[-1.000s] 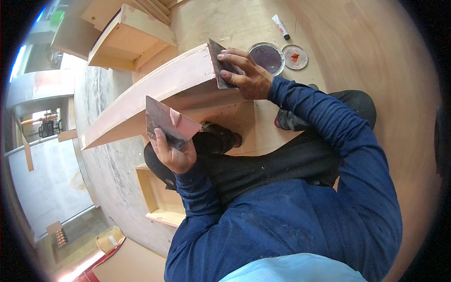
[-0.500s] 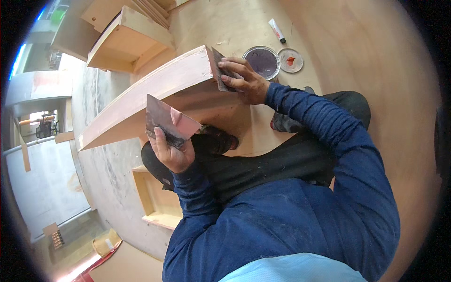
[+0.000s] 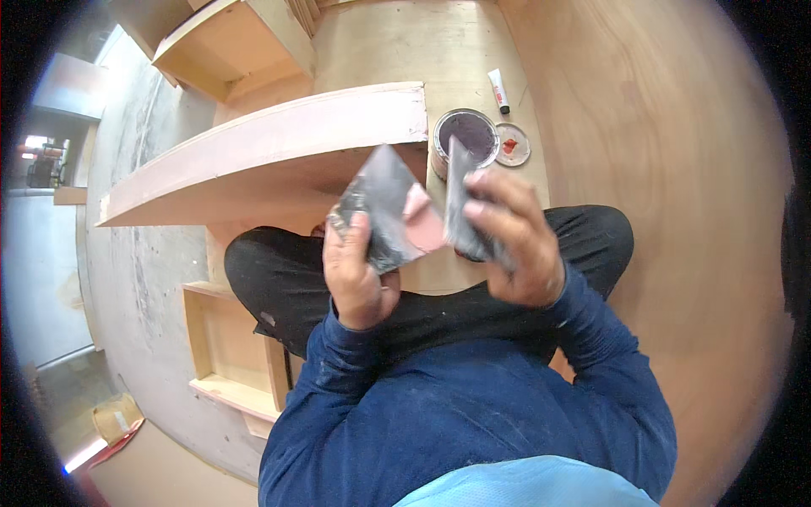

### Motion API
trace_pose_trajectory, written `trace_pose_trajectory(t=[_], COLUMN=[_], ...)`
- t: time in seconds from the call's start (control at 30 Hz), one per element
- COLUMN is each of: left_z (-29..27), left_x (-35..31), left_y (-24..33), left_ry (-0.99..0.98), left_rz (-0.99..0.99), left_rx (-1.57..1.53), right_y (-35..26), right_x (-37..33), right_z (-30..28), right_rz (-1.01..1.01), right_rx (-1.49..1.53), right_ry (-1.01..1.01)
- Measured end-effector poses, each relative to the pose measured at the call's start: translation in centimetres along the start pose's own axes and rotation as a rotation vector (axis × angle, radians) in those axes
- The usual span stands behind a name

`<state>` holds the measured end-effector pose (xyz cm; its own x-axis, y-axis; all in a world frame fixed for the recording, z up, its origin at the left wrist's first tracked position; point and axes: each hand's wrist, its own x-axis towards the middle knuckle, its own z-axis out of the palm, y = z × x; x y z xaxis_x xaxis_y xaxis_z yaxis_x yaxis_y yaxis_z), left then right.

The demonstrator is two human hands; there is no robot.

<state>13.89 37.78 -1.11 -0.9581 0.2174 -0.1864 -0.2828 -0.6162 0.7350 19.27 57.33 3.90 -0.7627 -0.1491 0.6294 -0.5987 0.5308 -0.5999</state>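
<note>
In my left hand (image 3: 359, 275) is a flat metal putty spreader (image 3: 380, 190), with a lump of pink filler (image 3: 425, 224) along its right edge. My right hand (image 3: 524, 245), slightly blurred, grips a second spreader (image 3: 460, 198) that stands nearly edge-on beside the pink filler; whether the two touch I cannot tell. Just beyond my hands lies a long curved wooden panel (image 3: 279, 139), its upper face coated pale pink. An open can (image 3: 441, 160) of greyish-purple content stands at the panel's right end, partly behind the right spreader.
Beside the can are a round lid (image 3: 521, 152) with an orange-red smear and a white tube (image 3: 497, 84) with a black cap. Wooden box frames stand at the upper left (image 3: 245, 42) and by my left knee (image 3: 203, 338). A plywood surface (image 3: 676, 253) spans the right side.
My right hand has come off the panel's end and back toward my left hand, bringing its spreader beside the filler. My left hand has moved right. The view has shifted.
</note>
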Motion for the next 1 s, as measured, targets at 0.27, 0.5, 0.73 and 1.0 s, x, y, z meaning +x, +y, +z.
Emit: trace_pose_trajectory(t=[0.27, 0.5, 0.73, 1.0], left_z=[-0.7, -3.1, -3.7, -4.7], left_x=[-1.3, -0.3, -0.1, -0.2], left_y=[1.1, 2.2, 2.4, 4.0], left_ry=[-0.121, 0.044, 0.045, 0.23], left_rz=[0.165, 0.157, 0.223, 0.272], left_rx=[-0.161, -0.128, -0.112, -0.111], right_y=[2.7, 1.3, 3.4, -2.6], right_x=[-3.3, 4.1, 5.7, 3.6], right_z=[-0.2, -1.9, 0.0, 4.3], right_rz=[0.268, 0.084, 0.098, 0.095], right_rx=[-0.406, -0.858, -1.015, -0.674], right_ry=[-0.232, -0.06, -0.131, -0.348])
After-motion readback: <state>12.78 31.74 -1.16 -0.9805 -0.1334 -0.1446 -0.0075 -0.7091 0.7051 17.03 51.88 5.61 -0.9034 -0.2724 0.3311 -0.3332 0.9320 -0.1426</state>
